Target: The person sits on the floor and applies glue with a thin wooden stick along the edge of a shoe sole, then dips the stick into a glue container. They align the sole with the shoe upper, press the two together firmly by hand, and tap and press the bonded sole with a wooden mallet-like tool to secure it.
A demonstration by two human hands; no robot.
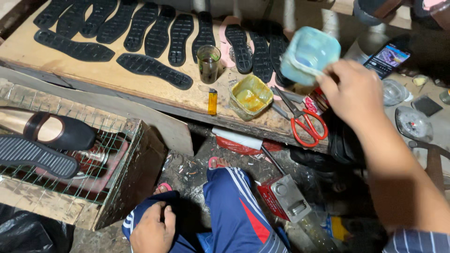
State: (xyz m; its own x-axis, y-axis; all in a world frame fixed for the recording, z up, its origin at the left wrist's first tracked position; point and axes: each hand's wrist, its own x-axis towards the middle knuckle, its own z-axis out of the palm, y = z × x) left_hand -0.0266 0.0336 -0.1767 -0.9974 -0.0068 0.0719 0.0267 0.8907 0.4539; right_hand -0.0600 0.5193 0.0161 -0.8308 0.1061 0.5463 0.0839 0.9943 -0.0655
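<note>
Both hands are in view: my right hand [352, 91] is raised over the wooden surface [108, 75], its fingers closed on the edge of a pale blue plastic tub [309, 54] that it holds tilted in the air, while my left hand [152, 229] rests loosely open on my knee, holding nothing. Just below the tub sit a glue-smeared yellow container [250, 97], red-handled scissors [307, 122] and a yellow lighter [212, 101], with black shoe soles [154, 70] laid in rows farther back.

A phone [388, 59] with a lit, multicoloured rectangular screen lies just beyond and right of the right hand [352, 92]. A small red-and-white printed packet [313, 103] lies just left of that hand, beside red-handled scissors [304, 119].
</note>
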